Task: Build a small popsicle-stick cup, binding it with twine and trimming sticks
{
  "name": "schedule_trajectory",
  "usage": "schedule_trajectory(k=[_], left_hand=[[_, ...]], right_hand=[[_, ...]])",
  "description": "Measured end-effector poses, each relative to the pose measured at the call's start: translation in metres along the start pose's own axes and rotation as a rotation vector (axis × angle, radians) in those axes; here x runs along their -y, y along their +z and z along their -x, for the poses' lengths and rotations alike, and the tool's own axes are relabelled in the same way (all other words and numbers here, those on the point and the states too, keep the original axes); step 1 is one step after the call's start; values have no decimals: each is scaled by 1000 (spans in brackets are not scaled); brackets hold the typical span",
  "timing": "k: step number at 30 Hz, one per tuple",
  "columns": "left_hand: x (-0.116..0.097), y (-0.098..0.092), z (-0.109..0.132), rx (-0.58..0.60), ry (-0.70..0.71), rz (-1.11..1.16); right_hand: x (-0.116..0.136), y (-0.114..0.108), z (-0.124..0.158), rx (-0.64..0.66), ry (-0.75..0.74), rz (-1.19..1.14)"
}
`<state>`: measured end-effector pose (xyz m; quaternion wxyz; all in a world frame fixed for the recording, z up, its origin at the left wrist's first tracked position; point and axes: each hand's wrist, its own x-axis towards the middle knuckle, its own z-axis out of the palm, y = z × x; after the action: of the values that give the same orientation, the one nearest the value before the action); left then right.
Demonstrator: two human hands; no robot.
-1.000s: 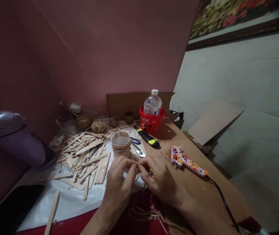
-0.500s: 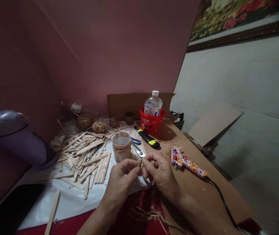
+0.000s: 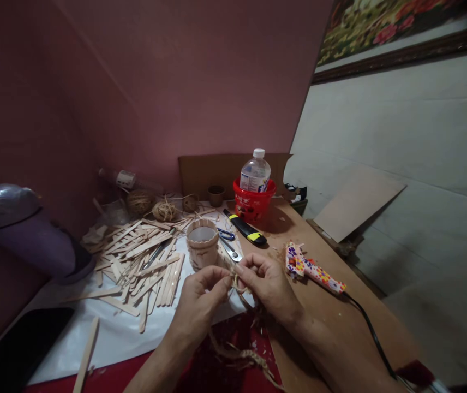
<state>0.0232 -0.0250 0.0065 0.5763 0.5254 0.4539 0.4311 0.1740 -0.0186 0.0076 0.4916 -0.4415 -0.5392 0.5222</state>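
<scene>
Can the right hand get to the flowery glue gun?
Probably yes: the right hand is close to the glue gun, and nothing big stands between them. But it's pinching twine, so it would likely have to let go first.

The left hand (image 3: 201, 297) and right hand (image 3: 272, 289) are covering part of the twine (image 3: 237, 283), and its strands between them are looking too small to tell any knot; both forearms are running out past the near edge. On the left, that side's edge is cutting off the purple object (image 3: 24, 232) and the dark slab (image 3: 16, 349), while a wooden stick (image 3: 86, 355) is losing its near end. Farther off, the red bucket (image 3: 252, 204) is hiding the bottle's (image 3: 257, 169) base, its lettering appearing too small to read
</scene>
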Motion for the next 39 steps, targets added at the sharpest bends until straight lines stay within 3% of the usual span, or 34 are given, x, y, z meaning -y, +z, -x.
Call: schedule_trajectory(k=[6, 15, 22, 31, 39], left_hand=[[1, -2, 1, -9, 7, -9], [-9, 1, 2, 18, -90, 124], [-10, 2, 1, -6, -84, 183], [-10, 0, 3, 28, -49, 86], [-14, 3, 3, -72, -64, 237]], right_hand=[[0, -1, -1, 19, 47, -3], [-2, -1, -1, 23, 106, -205], [-3, -2, -1, 14, 106, -213], [-3, 0, 0, 25, 90, -149], [-1, 0, 4, 79, 15, -43]])
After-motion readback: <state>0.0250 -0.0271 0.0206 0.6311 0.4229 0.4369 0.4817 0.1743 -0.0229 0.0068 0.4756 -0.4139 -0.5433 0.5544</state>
